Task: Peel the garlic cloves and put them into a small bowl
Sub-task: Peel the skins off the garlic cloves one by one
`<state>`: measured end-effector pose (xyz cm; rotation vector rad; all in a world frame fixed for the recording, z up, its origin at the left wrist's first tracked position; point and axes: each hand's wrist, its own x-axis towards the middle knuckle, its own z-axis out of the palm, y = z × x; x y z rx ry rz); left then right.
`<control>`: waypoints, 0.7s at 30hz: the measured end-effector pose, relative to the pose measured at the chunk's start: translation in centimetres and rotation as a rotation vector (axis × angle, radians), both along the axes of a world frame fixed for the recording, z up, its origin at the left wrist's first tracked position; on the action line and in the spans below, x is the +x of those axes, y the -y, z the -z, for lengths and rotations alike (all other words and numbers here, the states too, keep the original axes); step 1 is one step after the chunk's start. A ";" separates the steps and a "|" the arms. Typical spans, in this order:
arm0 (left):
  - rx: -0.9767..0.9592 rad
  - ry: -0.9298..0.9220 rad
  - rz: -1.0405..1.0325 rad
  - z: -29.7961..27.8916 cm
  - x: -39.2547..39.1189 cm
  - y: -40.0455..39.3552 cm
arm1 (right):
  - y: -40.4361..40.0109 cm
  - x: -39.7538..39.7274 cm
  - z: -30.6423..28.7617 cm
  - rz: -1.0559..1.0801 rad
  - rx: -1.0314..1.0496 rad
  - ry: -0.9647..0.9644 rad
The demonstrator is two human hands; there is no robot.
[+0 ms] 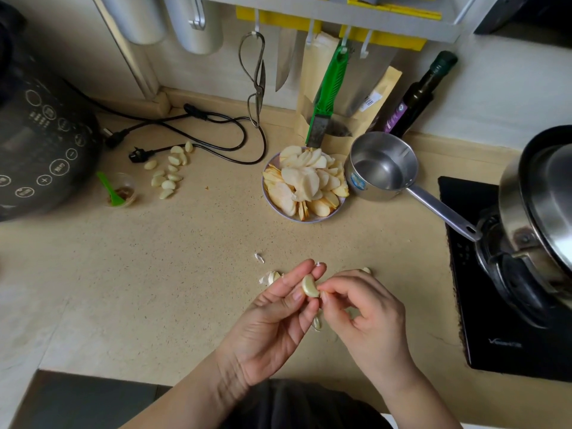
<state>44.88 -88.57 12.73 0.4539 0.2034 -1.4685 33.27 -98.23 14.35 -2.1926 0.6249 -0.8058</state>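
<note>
Countertop [185, 258] under everything. Plate of apple slices [305, 184] and saucepan [382, 165] well beyond grip. Left hand [272, 320] pinching garlic clove [310, 285] between thumb and fingers, above counter. Right hand [365, 314] fingertips nipping clove's lower end, skin there. Peeled cloves pile [168, 171] far up-left of grip. Skin scraps [270, 277] just left, another [259, 257] slightly beyond.

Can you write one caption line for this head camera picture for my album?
Both hands, left hand and right hand, peel a garlic clove above the counter.
</note>
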 end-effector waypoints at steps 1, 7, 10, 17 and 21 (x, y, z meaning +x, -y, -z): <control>-0.002 -0.002 0.008 0.1 0.0 0.0 | 0.0 0.1 0.2 0.009 -0.008 -0.008; -0.005 -0.020 0.007 0.5 0.0 -0.1 | -0.1 0.0 1.4 0.004 -0.013 -0.039; 0.065 0.003 -0.008 0.6 0.1 -0.2 | -0.4 -0.2 1.8 0.027 0.124 -0.001; 0.030 0.061 -0.061 0.3 0.0 0.0 | -0.8 -0.3 1.8 -0.009 0.314 0.113; 0.101 0.127 -0.079 0.2 0.0 0.2 | -0.8 -0.4 1.9 0.009 0.272 0.135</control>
